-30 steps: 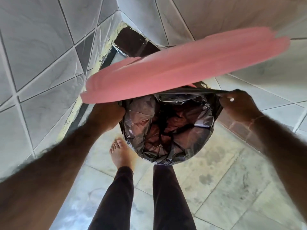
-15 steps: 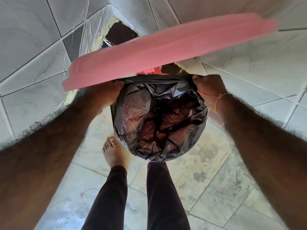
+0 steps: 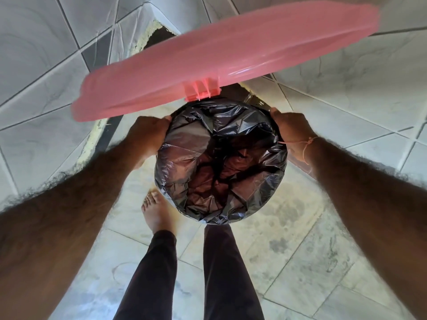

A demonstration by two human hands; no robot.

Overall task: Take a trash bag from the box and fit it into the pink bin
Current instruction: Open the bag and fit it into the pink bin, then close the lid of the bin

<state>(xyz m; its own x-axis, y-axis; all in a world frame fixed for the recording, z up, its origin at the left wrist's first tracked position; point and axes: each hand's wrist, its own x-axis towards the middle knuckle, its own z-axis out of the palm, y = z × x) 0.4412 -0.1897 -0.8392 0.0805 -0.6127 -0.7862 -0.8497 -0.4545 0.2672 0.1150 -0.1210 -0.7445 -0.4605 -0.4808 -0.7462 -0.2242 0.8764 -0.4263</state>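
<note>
A crinkled black trash bag (image 3: 219, 162) lines the round pink bin, its edge folded over the whole rim so the bin's wall is hidden. The bin's pink lid (image 3: 226, 58) stands raised on its hinge (image 3: 202, 90) at the far side. My left hand (image 3: 147, 135) grips the bag's edge on the bin's left side. On the right side my right hand (image 3: 292, 132), with a thin thread at the wrist, grips the edge too. The box is not in view.
The bin stands on a pale tiled floor in a corner between tiled walls (image 3: 41, 65). A dark gap (image 3: 161, 34) opens in the wall behind the lid. My bare foot (image 3: 157, 215) and two dark trouser legs stand just in front of the bin.
Both hands have slid down the bin's sides, pulling the bag's edge over the rim. The bag's mouth now sits round and stretched. The lid has tipped further up.
</note>
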